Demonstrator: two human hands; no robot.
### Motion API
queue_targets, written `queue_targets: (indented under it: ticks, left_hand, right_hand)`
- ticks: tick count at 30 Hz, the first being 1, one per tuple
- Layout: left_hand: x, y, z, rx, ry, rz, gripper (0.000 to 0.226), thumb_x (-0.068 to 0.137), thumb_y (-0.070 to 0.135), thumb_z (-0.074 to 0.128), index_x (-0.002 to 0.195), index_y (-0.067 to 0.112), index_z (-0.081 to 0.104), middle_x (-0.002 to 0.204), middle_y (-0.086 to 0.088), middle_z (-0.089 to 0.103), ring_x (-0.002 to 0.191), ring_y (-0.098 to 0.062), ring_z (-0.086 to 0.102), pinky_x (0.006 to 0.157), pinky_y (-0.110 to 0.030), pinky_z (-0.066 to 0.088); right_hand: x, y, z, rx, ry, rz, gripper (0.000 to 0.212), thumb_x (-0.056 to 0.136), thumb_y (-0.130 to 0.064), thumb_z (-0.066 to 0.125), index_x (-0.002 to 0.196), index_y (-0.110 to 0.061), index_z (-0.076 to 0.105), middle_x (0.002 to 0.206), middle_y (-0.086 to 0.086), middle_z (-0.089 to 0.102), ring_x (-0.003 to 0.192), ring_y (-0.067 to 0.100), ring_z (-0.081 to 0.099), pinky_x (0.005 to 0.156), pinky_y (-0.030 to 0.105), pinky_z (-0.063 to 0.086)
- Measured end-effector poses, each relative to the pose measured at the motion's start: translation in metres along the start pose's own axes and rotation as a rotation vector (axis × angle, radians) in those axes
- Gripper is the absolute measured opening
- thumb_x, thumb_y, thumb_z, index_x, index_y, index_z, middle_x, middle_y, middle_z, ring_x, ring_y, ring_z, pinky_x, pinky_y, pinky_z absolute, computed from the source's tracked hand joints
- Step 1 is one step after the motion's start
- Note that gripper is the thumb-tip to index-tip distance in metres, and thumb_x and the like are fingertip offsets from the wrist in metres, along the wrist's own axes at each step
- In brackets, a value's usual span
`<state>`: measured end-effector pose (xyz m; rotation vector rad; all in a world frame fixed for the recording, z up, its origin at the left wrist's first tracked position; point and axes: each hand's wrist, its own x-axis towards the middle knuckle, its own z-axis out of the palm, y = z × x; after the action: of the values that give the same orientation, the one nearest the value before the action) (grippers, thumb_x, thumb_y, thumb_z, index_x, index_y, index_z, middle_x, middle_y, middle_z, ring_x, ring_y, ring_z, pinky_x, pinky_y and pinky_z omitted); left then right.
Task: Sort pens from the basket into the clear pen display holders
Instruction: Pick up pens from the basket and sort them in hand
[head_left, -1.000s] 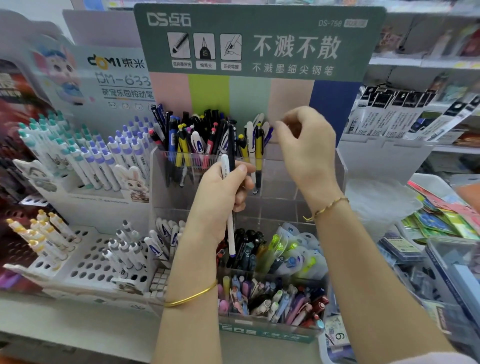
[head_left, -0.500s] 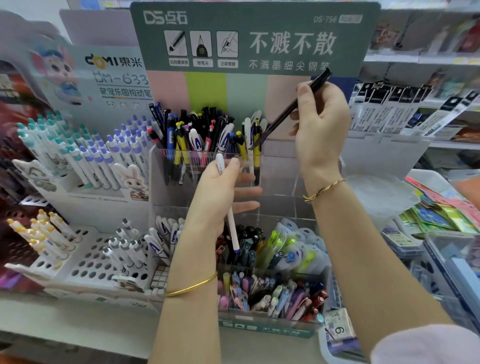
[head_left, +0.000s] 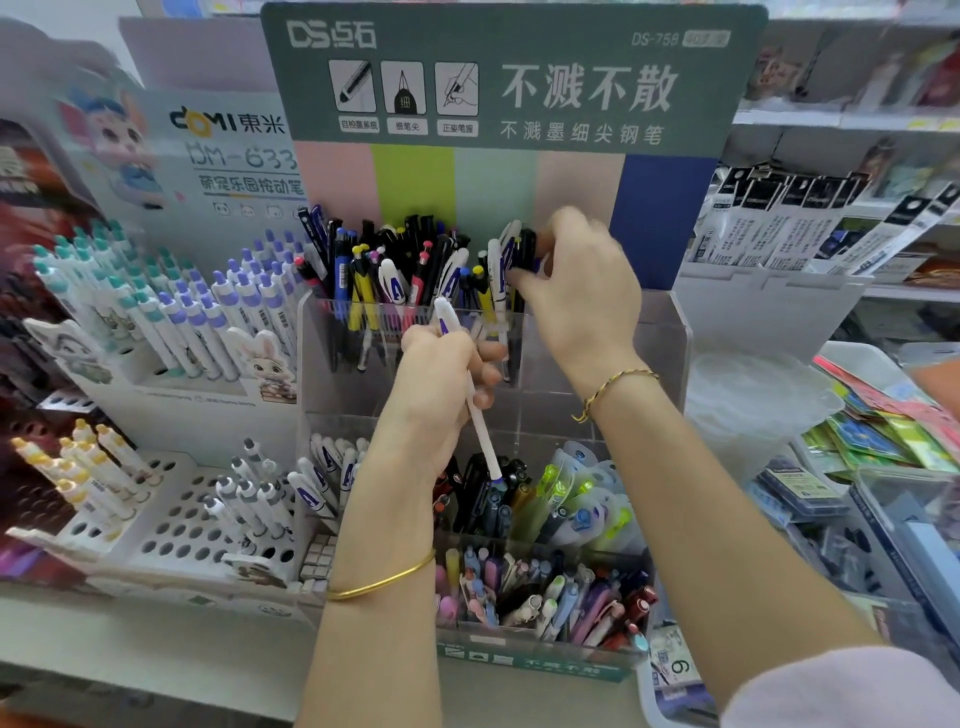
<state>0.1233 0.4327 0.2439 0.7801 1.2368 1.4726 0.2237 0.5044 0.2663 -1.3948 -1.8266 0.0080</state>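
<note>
My left hand (head_left: 441, 395) gripped a white pen (head_left: 480, 434), its tip down over the middle tier of the clear holder (head_left: 670, 338). Farther back, my blurred right hand (head_left: 582, 296) pinched a black pen (head_left: 527, 247) among the top tier's pens.

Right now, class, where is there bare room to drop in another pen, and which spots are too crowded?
Bare: the clear holder's top right compartment looks free, between the right hand and the side wall; also open holes in the white tray, beside its grey-capped pens. Crowded: the top left pens, the highlighters and the front row.
</note>
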Motion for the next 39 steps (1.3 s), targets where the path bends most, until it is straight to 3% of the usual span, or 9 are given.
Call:
queue_targets:
  ticks: [3, 8, 14, 19, 22, 26, 29, 33, 39]
  left_hand:
    - [0.0, -0.002, -0.001, 0.061, -0.035, 0.048, 0.025, 0.09, -0.011, 0.032, 0.095, 0.013, 0.037, 0.091, -0.008, 0.054, 0.067, -0.013, 0.053, 0.055, -0.024, 0.04]
    - [0.003, -0.006, -0.005, 0.122, -0.056, 0.185, 0.025, 0.089, -0.01, 0.053, 0.101, 0.013, 0.051, 0.099, -0.006, 0.059, 0.092, -0.019, 0.062, 0.079, -0.03, 0.056]
    - [0.004, -0.009, 0.001, 0.11, -0.106, 0.228, 0.024, 0.088, -0.007, 0.061, 0.104, 0.012, 0.06, 0.095, -0.004, 0.067, 0.094, -0.019, 0.067, 0.086, -0.034, 0.056]
    - [0.011, -0.013, -0.006, 0.143, 0.016, 0.208, 0.02, 0.087, 0.005, 0.067, 0.104, 0.014, 0.06, 0.103, -0.007, 0.068, 0.098, -0.022, 0.066, 0.088, -0.035, 0.055]
    - [0.012, -0.017, -0.008, 0.194, 0.042, 0.182, 0.022, 0.09, 0.005, 0.064, 0.1, 0.024, 0.058, 0.108, -0.006, 0.066, 0.104, -0.022, 0.064, 0.091, -0.037, 0.054]
    - [0.012, -0.019, -0.01, 0.18, 0.039, 0.16, 0.022, 0.092, 0.004, 0.059, 0.099, 0.025, 0.056, 0.11, -0.007, 0.064, 0.105, -0.02, 0.063, 0.089, -0.036, 0.055]
    - [0.012, -0.017, -0.011, 0.179, 0.035, 0.158, 0.02, 0.092, 0.005, 0.059, 0.099, 0.023, 0.057, 0.108, -0.005, 0.065, 0.103, -0.018, 0.064, 0.087, -0.034, 0.055]
    - [0.013, -0.017, -0.011, 0.183, 0.031, 0.163, 0.02, 0.093, 0.005, 0.058, 0.1, 0.023, 0.058, 0.105, -0.003, 0.065, 0.099, -0.015, 0.064, 0.085, -0.033, 0.055]
    - [0.012, -0.018, -0.013, 0.192, 0.053, 0.169, 0.021, 0.095, 0.004, 0.055, 0.102, 0.023, 0.057, 0.104, 0.0, 0.065, 0.097, -0.013, 0.064, 0.083, -0.03, 0.055]
  right_hand:
    - [0.002, 0.005, 0.002, -0.025, -0.061, 0.045, 0.027, 0.086, -0.031, 0.067, 0.096, -0.01, 0.054, 0.102, 0.009, 0.058, 0.095, 0.03, 0.052, 0.066, 0.033, 0.035]
    - [-0.011, 0.008, -0.013, 0.417, 0.09, 0.111, 0.013, 0.089, -0.024, 0.063, 0.084, -0.017, 0.055, 0.081, -0.005, 0.057, 0.077, 0.012, 0.052, 0.071, 0.029, 0.044]
    - [-0.021, -0.001, -0.025, 0.594, -0.334, 0.022, 0.012, 0.083, -0.019, 0.072, 0.089, -0.009, 0.07, 0.08, 0.002, 0.07, 0.074, 0.014, 0.065, 0.067, 0.03, 0.055]
    - [0.002, -0.007, -0.03, 0.759, 0.052, 0.052, 0.018, 0.088, -0.014, 0.062, 0.077, -0.026, 0.056, 0.076, 0.0, 0.063, 0.072, 0.023, 0.064, 0.057, 0.032, 0.049]
    - [0.012, -0.011, -0.031, 0.716, 0.268, 0.015, 0.016, 0.089, -0.017, 0.056, 0.079, -0.028, 0.052, 0.076, -0.005, 0.059, 0.076, 0.026, 0.062, 0.065, 0.048, 0.052]
    - [0.012, -0.012, -0.024, 0.625, 0.442, -0.071, 0.008, 0.09, -0.012, 0.055, 0.088, -0.006, 0.06, 0.077, -0.007, 0.053, 0.075, 0.021, 0.056, 0.071, 0.04, 0.05]
    - [0.01, -0.011, -0.017, 0.531, 0.367, -0.116, 0.008, 0.087, -0.01, 0.058, 0.09, -0.003, 0.062, 0.079, -0.006, 0.054, 0.076, 0.015, 0.053, 0.072, 0.027, 0.046]
    - [0.002, -0.005, 0.0, 0.418, 0.193, -0.103, 0.024, 0.082, -0.01, 0.068, 0.104, -0.007, 0.058, 0.079, 0.0, 0.061, 0.073, 0.022, 0.058, 0.071, 0.039, 0.05]
    - [-0.009, 0.002, 0.015, 0.23, 0.299, -0.151, 0.007, 0.083, -0.016, 0.068, 0.085, -0.009, 0.069, 0.086, 0.011, 0.055, 0.074, 0.029, 0.055, 0.055, 0.031, 0.044]
